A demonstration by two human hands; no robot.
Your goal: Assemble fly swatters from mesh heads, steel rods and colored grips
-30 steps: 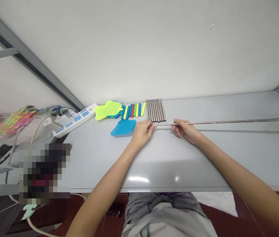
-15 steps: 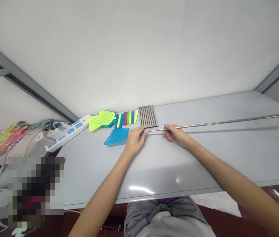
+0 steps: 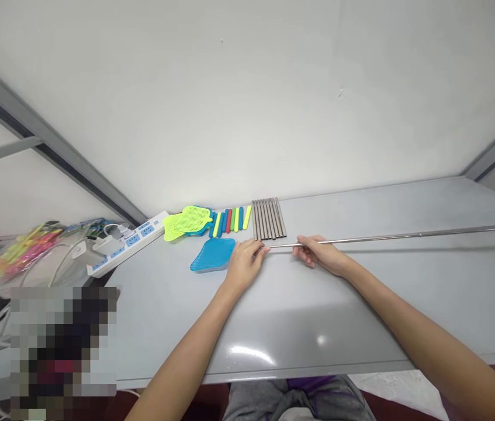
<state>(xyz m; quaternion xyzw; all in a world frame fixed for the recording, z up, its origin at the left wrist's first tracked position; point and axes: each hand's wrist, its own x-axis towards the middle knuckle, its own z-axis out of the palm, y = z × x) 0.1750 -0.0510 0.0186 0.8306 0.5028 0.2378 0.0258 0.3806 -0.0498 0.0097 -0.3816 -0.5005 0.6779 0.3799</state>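
Note:
A long, thin telescopic metal rod [image 3: 378,238] is drawn out and reaches past the right edge of view. My left hand [image 3: 242,264] pinches its thin end, and the fingers hide the tip. Farther along, my right hand [image 3: 321,255] is closed round the rod. Against my left hand's outer side lies a blue mesh fly swatter head [image 3: 213,255]; whether the rod joins it is hidden. Just behind the hands is a row of short metal tubes [image 3: 268,219]. Several coloured handle grips [image 3: 228,221] lie left of the tubes.
Yellow-green mesh swatter heads [image 3: 188,222] overlap blue ones by the back wall. A white power strip [image 3: 131,242] with plugs and cables runs along the left of the grey table [image 3: 361,316]. Bagged colourful items [image 3: 23,248] lie farther left, near a blurred-out patch.
The whole scene sits slightly lower and to the right in view, as the camera has tilted. Both hands keep their hold on the rod, with little other movement.

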